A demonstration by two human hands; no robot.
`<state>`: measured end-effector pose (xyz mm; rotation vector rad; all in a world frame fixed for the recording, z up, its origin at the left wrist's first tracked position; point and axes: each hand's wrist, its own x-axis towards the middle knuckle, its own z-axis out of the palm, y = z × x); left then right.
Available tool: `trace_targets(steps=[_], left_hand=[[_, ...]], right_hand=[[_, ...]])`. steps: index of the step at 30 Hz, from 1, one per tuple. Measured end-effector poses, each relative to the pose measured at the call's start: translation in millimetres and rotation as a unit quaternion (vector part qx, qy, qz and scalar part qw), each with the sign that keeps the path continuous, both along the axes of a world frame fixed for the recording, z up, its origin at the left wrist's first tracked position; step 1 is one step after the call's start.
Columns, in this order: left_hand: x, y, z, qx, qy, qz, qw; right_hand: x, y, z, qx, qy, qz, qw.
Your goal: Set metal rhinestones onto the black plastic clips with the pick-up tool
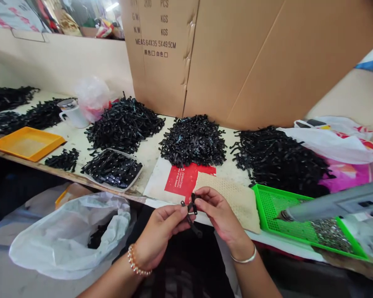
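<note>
Both hands meet just below the table's front edge. My left hand [161, 234] and my right hand [219, 211] each pinch a small black ribbon bow piece [192, 209] between fingertips; a loose black strip hangs down from it. Just beyond the hands lies a beige perforated mat [239, 198] on the table. Three big heaps of black ribbon pieces lie further back: a left pile [124, 124], a middle pile [194, 140] and a right pile [279, 159].
A grey glue gun [332, 205] rests over a green tray [267, 211] holding small metal bits [331, 234]. A white tray [113, 169] of black pieces, an orange tray [27, 142], a mug [73, 112], plastic bags [68, 231] and a tall cardboard box [236, 58] surround the work spot.
</note>
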<state>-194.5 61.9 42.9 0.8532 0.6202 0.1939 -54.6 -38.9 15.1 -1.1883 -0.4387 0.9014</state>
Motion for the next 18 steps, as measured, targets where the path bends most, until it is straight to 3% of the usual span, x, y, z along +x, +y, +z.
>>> trace_targets(steps=[2,6,12,18], left_hand=[[1.5,-0.9,-0.6,-0.019,-0.007,0.010,1.000],[2.8,-0.3,-3.2,-0.019,0.000,-0.008,1.000],[3.0,1.7,-2.3,0.112,0.016,-0.061,0.992],[6.2,-1.8,4.3,0.078,0.009,-0.095,0.992]], right_hand=[[-1.1,0.1,-0.2,0.005,-0.003,-0.005,1.000],[3.2,-3.2,1.6,0.002,-0.029,0.047,0.998],[17.6,-6.5,9.0,-0.013,-0.036,-0.030,0.999],[11.1,-2.2,17.3,-0.018,-0.045,0.029,0.998]])
